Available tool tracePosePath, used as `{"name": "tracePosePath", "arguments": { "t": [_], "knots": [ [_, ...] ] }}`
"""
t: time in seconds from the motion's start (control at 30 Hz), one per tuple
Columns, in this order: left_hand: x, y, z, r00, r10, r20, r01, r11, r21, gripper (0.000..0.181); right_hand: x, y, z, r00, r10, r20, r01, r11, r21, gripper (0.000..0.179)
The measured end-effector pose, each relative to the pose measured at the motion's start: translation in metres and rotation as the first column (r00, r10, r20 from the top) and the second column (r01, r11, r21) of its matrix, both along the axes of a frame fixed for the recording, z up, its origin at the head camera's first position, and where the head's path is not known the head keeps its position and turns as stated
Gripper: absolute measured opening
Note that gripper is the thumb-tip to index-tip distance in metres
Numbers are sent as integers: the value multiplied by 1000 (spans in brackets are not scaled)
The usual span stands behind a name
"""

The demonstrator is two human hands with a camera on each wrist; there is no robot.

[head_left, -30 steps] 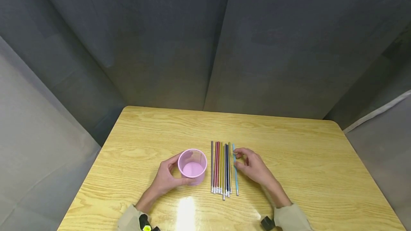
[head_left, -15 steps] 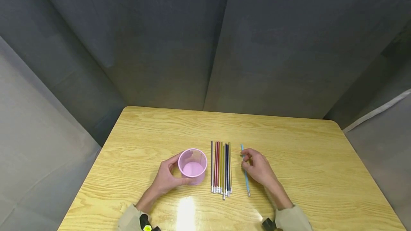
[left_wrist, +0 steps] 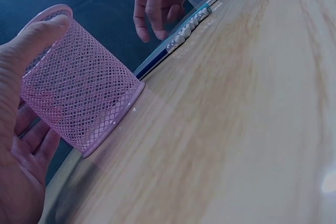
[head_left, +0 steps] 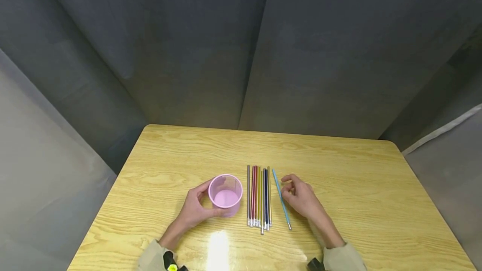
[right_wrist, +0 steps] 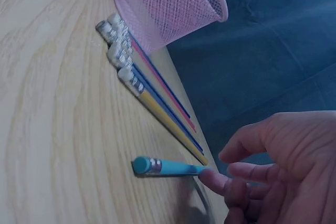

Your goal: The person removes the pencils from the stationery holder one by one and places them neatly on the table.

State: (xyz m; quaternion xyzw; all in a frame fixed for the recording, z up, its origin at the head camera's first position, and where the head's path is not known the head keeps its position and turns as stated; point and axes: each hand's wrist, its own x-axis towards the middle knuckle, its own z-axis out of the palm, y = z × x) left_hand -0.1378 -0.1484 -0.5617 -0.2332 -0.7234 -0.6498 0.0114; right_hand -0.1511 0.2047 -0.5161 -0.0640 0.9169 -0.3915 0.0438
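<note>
A pink mesh pencil cup [head_left: 226, 199] stands on the table, and my left hand [head_left: 193, 207] grips it from the left, thumb over the near rim in the left wrist view. A light blue pencil [head_left: 283, 205] lies slanted on the table, its far end toward the left. Just right of this pencil is my right hand [head_left: 301, 198], fingers loosely bent; a fingertip overlaps the pencil's far part in the right wrist view. Between cup and blue pencil lies a row of several pencils [head_left: 256, 195], dark, red, yellow and blue, with their eraser ends toward me.
The wooden table [head_left: 361, 187] has rounded far corners. Dark grey cloth [head_left: 188, 53] hangs behind it, and lighter cloth [head_left: 45, 170] hangs at the left. A bright reflection shows on the near tabletop.
The light blue pencil was drawn right, away from the row, with my right hand; then its far end swung back left, apart from the fingers. My left hand and the cup stayed put.
</note>
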Motion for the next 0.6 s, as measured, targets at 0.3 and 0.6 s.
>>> {"name": "tracePosePath", "arguments": {
  "t": [0.3, 0.6],
  "knots": [
    [3, -1, -1, 1000, -5, 1, 5, 1000, 2, 87, 9, -1, 5, 999, -54, -1, 53, 992, 115, 30],
    [3, -10, 2, 999, 25, 44, -22, 998, -54, 98, 10, -3, 6, 999, -17, -37, 19, 998, 53, 37]
  ]
}}
